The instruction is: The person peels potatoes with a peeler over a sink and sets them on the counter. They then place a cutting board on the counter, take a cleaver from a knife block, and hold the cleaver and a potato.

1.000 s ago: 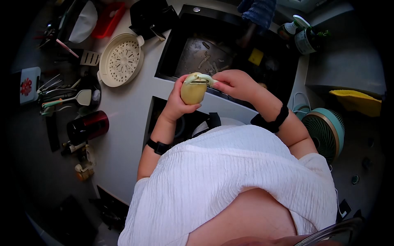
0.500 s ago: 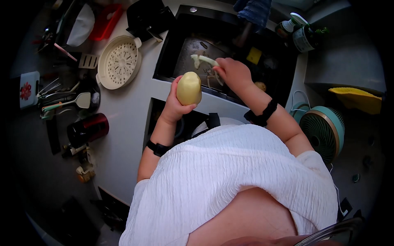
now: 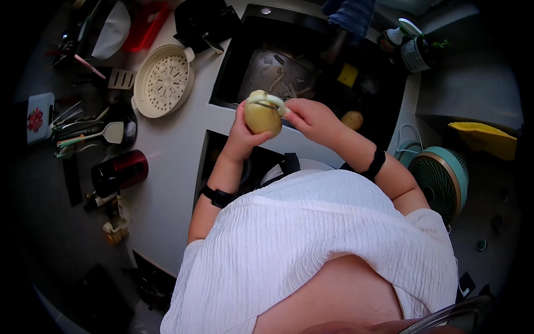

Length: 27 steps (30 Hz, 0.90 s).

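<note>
A pale yellow potato stands in my left hand, whose fingers and thumb wrap round its near and left sides. My right hand is closed on a light-coloured peeler, and the head of the peeler lies across the upper part of the potato. Both hands are held above the counter at the near edge of the dark sink. Strips of peel lie on the sink bottom. Another potato rests near the sink's right front corner, by my right wrist.
A cream strainer basket stands on the counter left of the sink. A yellow sponge and bottles are to the right. A teal fan stands near my right elbow. A dark red container lies on the left.
My right hand has brought the peeler left and down onto the potato. The potato is turned a little in my left hand. The other potato now shows more fully.
</note>
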Motion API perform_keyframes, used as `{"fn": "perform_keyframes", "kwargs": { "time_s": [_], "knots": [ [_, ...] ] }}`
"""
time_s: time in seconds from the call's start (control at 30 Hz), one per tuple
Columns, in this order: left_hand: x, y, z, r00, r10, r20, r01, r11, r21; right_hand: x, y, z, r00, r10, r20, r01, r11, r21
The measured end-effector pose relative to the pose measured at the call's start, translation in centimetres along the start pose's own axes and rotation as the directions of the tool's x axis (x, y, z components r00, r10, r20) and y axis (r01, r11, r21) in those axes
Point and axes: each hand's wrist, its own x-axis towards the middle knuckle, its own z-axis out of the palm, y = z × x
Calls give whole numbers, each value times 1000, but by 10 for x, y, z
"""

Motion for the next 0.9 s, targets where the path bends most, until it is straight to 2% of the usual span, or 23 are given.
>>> {"fn": "perform_keyframes", "kwargs": {
  "time_s": [0.07,0.1,0.17,0.23,0.3,0.4,0.5,0.53,0.67,0.77,0.9],
  "knots": [
    [2,-5,-4,1000,-9,20,7,997,81,3,-1,0,999,36,36,-35,999,-33],
    [2,-7,-6,999,15,36,-17,999,50,4,-1,0,997,55,53,-53,997,-50],
    [2,-13,-10,996,64,65,-63,998,-16,13,24,3,978,204,41,-200,976,-84],
    [0,-12,-12,985,110,131,-119,991,62,18,58,7,943,331,26,-323,932,-162],
    [-1,-11,-11,978,127,167,-143,986,88,17,72,7,929,370,-26,-368,911,-185],
    [-3,-10,-9,986,90,140,-96,995,34,15,58,4,915,397,-66,-401,913,-73],
    [2,-15,-7,998,44,50,-39,995,-92,11,28,2,971,231,-68,-228,972,53],
    [3,-15,-6,999,44,26,-40,990,-134,8,20,1,988,144,-62,-144,989,17],
    [7,-17,-6,1000,8,-12,-10,978,-209,3,-1,3,996,84,23,-82,994,-71],
    [8,-20,-9,999,-26,38,33,978,-207,1,-1,7,998,58,31,-50,974,-220],
    [7,-16,0,994,-108,-14,102,972,-210,0,5,7,999,1,45,12,953,-303]
  ]
}}
